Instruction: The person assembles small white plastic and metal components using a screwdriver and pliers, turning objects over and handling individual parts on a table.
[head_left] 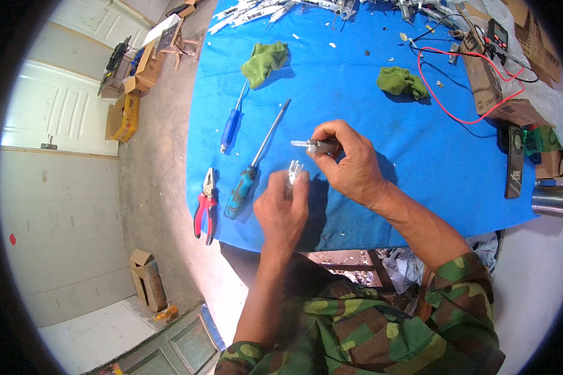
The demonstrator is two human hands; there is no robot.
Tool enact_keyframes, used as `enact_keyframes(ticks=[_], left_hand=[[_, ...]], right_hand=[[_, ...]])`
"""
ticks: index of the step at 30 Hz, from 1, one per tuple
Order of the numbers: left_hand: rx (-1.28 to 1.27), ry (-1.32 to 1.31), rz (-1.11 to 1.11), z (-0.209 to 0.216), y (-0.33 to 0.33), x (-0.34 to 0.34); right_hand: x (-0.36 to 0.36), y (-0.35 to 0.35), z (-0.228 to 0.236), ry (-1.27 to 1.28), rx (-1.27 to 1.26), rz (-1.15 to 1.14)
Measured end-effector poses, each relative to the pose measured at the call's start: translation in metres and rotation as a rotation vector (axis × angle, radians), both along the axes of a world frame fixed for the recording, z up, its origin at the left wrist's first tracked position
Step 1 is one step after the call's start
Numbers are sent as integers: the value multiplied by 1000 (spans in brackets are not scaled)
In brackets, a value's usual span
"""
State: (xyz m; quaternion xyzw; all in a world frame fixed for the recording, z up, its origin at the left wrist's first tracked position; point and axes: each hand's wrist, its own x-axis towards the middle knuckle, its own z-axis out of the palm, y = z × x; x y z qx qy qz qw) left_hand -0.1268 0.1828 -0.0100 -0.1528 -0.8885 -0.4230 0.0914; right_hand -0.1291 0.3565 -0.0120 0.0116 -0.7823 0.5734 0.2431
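Observation:
My left hand [279, 209] is closed, pinching a small white forked piece [295, 170] that points upward from the fingertips. Just to the upper right of it, my right hand [354, 164] grips a short dark-grey part [323, 146] with a pale narrow tip pointing left. The two held pieces are apart. Left of my left hand lies a long screwdriver [240, 190] with a teal-and-black handle, and beyond it a pair of pliers [204, 209] with red-and-black grips. A second screwdriver [230, 129] with a blue handle lies farther up, its shaft reaching a green cloth [265, 61].
Blue cloth [338, 81] covers the table. Several white-and-metal parts [256, 12] are heaped along its far edge. Another green cloth [400, 83], a looped red cable [438, 115], a cardboard box [483, 81], a meter [498, 34] and a metal cylinder [552, 201] are at the right.

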Motion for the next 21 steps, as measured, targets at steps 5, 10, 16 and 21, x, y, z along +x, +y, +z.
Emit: enact_keyframes(ticks=[5,10,16,21], left_hand=[[-9,15,2,0,1,0],[14,58,-12,0,1,-1],[38,33,-24,-2,0,-1],[50,46,-24,-2,-1,-2]], right_hand=[[1,0,7,-62,-59,7],[-1,4,9,-65,-107,32],[-4,7,-4,-102,-261,63],[-1,5,3,-79,-367,71]])
